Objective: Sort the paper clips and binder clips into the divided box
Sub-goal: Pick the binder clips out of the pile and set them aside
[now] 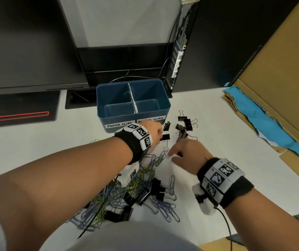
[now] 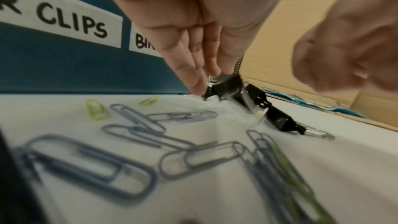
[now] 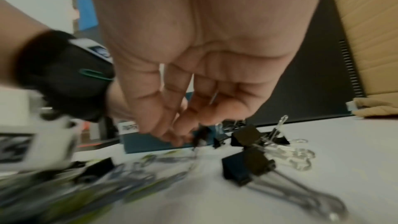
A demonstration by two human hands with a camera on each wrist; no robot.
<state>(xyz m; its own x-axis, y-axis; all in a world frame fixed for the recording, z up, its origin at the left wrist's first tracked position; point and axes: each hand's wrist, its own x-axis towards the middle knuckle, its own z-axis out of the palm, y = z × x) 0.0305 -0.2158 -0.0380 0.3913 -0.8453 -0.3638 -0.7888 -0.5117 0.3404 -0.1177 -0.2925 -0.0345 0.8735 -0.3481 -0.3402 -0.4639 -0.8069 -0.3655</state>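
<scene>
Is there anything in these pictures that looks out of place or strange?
Yes. A green paper clip is caught on the black wristband of the left arm, not on the desk with the rest. Both compartments of the divided box look empty, while clips lie mixed on the desk.

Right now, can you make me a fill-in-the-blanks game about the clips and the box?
1. The divided box is coloured ____.
2. Its left label reads ____ CLIPS.
3. The left hand pinches a black ____ clip.
4. Both compartments hold ____ clips so far.

Missing words: blue; PAPER; binder; no
</scene>
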